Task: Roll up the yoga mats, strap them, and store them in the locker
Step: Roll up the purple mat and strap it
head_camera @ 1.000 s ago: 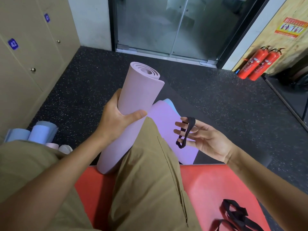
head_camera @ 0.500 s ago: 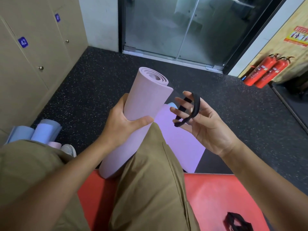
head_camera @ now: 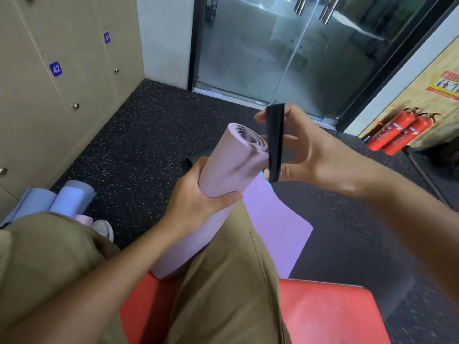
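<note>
The rolled mat (head_camera: 218,189) lies mid-frame, its long axis running from lower left, where the bottom end rests between the knees on the red bench (head_camera: 327,311), up to its open spiral end at centre. The left hand (head_camera: 198,204) is wrapped round the roll's middle, thumb across the front. The right hand (head_camera: 305,155) is just right of the top end, fingers spread inside the black strap (head_camera: 274,145), stretching it into an open loop that hangs edge-on and touches or nearly touches the rim. So the loop is already beside the end it must pass over; I judge the right hand has only to swing it leftward over the rim and down the roll. A flat purple mat (head_camera: 273,224) lies on the floor behind. Blue rolls (head_camera: 67,199) sit at left below the lockers (head_camera: 49,95), well apart
</note>
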### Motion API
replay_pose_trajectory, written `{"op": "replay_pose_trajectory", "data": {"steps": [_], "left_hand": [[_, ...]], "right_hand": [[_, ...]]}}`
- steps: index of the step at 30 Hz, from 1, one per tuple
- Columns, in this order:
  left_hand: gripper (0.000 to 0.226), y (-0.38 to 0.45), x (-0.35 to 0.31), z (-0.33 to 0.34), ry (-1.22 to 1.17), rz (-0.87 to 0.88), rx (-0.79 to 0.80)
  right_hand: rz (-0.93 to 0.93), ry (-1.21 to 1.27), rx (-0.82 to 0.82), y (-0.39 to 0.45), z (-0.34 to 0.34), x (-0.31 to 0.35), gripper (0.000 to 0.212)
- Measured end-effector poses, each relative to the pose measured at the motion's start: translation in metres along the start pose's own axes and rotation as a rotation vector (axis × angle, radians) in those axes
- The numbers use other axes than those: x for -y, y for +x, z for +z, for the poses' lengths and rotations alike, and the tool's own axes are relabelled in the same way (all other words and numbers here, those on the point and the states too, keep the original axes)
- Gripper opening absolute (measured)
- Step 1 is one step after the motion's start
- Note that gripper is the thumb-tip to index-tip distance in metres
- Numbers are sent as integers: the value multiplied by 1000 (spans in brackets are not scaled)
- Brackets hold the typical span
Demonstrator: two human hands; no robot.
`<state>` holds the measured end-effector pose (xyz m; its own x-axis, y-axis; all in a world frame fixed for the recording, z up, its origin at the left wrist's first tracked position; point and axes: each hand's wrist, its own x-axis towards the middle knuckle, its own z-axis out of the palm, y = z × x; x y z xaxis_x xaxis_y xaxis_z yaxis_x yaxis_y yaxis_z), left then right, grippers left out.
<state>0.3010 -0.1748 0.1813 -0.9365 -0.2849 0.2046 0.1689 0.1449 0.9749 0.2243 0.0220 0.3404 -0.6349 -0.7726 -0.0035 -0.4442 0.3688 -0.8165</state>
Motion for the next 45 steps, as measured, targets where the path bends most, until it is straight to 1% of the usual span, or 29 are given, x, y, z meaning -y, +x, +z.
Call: {"op": "replay_pose_trajectory", "data": {"steps": [4, 7, 12, 16, 20, 25, 27, 28, 29, 31, 33, 34, 35, 39, 41, 42, 45], "left_hand": [[64, -4, -3, -4, 31, 5, 4], [66, -9, -6, -8, 34, 14, -3], [66, -17, -8, -25, -35, 28, -44], [65, -27, -12, -41, -37, 47, -68], [67, -35, -14, -58, -27, 42, -59], [77, -44, -17, -82, 6, 24, -3], [83, -49, -22, -93, -23, 32, -18], [85, -52, -28, -98, -52, 58, -54], [80, -55, -36, -105, -73, 106, -111], [54, -59, -61, -118, -94, 218, -262], [30, -56, -85, -128, -72, 272, -332], [25, -54, -96, -130, -37, 268, -324], [25, -52, -105, -131, -15, 243, -303], [46, -43, -122, -124, -96, 54, -268], [56, -41, -125, -122, -75, -9, -267], [58, -41, -125, -122, -37, -13, -281], [46, -41, -123, -120, 64, 8, -360]], "right_hand": [[0, -200, 138, 23, 4, 24, 73], [-26, -334, 206, 39, 12, 39, 78], [-87, -395, 277, 57, 33, 51, 82], [-160, -460, 316, 66, 47, 68, 80], [-213, -520, 341, 73, 60, 83, 76], [-259, -538, 371, 83, 76, 99, 68], [-258, -543, 392, 87, 81, 104, 66], [-260, -545, 402, 89, 82, 106, 66], [-264, -547, 412, 91, 84, 107, 67], [-268, -550, 424, 92, 86, 110, 69], [-260, -549, 433, 92, 89, 111, 66], [-259, -547, 436, 92, 90, 112, 63], [-264, -551, 438, 92, 90, 112, 62], [-271, -585, 424, 93, 92, 113, 67], [-274, -602, 412, 92, 92, 111, 72], [-277, -600, 407, 92, 92, 110, 72], [-280, -597, 381, 91, 93, 111, 72]]}}
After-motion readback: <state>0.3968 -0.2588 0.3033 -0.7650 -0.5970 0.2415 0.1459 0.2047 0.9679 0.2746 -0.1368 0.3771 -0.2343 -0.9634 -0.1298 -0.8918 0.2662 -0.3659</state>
